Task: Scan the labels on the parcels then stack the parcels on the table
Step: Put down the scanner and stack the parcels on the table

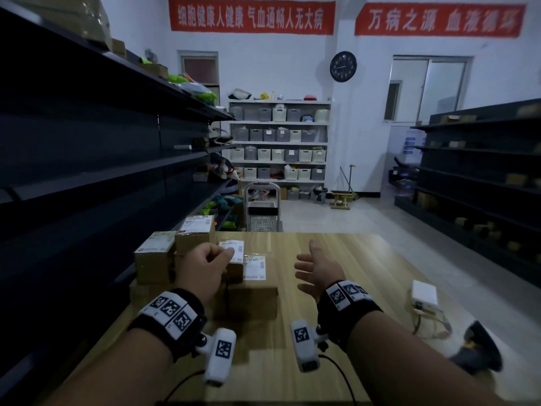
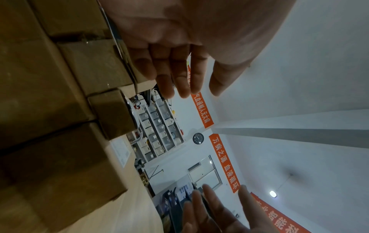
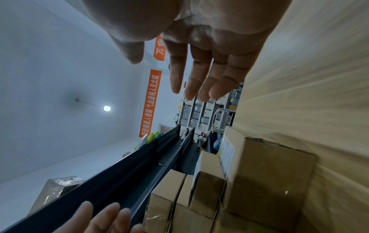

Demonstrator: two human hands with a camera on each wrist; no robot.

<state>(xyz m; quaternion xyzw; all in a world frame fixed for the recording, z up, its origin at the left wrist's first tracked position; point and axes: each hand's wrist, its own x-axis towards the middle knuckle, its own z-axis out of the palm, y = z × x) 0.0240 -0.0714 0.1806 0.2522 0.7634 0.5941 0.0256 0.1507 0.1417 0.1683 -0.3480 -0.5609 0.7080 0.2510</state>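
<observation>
Hands [image 1: 205, 268] over wooden table [image 1: 336, 317], shelving [image 1: 87, 159] beside.

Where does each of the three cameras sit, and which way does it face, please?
Head: worn on the head, looking forward and down at the table, parcels and both forearms; left hand and right hand show.
Left wrist: looks along the left hand, its fingers straight beside the parcels.
Right wrist: looks along the open right hand, above the table.
Shared: both wrist views show the parcels, the red banners and the other hand's fingertips.
</observation>
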